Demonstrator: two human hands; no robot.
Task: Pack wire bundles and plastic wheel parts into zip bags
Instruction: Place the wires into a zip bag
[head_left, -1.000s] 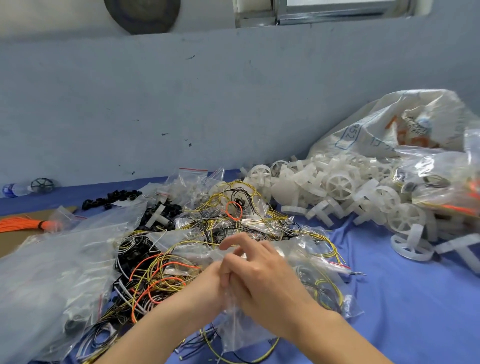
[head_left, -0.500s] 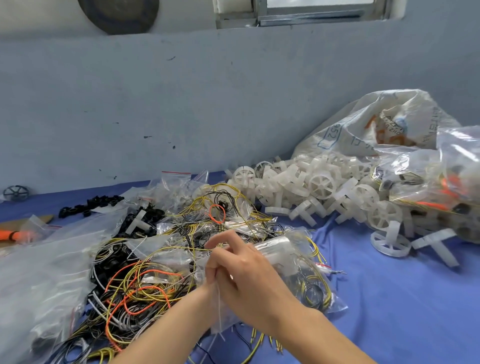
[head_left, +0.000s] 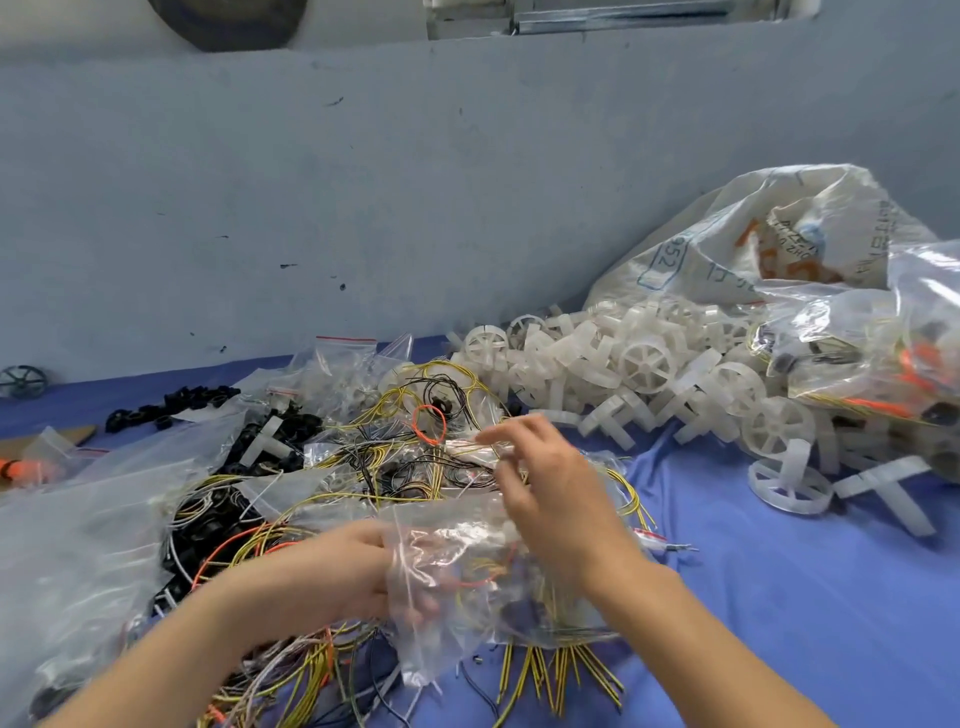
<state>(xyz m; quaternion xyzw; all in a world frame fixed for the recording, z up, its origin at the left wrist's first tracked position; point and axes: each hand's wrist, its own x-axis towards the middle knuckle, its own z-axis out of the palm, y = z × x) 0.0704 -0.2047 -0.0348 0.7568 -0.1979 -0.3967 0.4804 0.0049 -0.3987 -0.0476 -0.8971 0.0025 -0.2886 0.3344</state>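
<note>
My left hand (head_left: 337, 571) grips the left edge of a clear zip bag (head_left: 457, 566) with yellow and orange wires inside. My right hand (head_left: 556, 499) hovers over the bag's upper right. Its fingers are loosely curled, spread apart and blurred, and nothing is plainly held between them. A tangled pile of yellow, black and orange wire bundles (head_left: 363, 467) lies behind and left of the bag. White plastic wheel parts (head_left: 649, 364) are heaped at the back right. More yellow wire ends (head_left: 550, 675) stick out below the bag.
Everything lies on a blue cloth (head_left: 779, 597). A printed woven sack (head_left: 753, 244) and a clear bag of packed parts (head_left: 857, 353) stand at the right. Empty zip bags (head_left: 343, 358) and black parts (head_left: 171, 405) lie at the back, with a large clear plastic bag (head_left: 78, 545) at left.
My hands, pressed together on the bag before, have come apart. The right hand has lifted up and to the right, while the left still holds the bag's edge.
</note>
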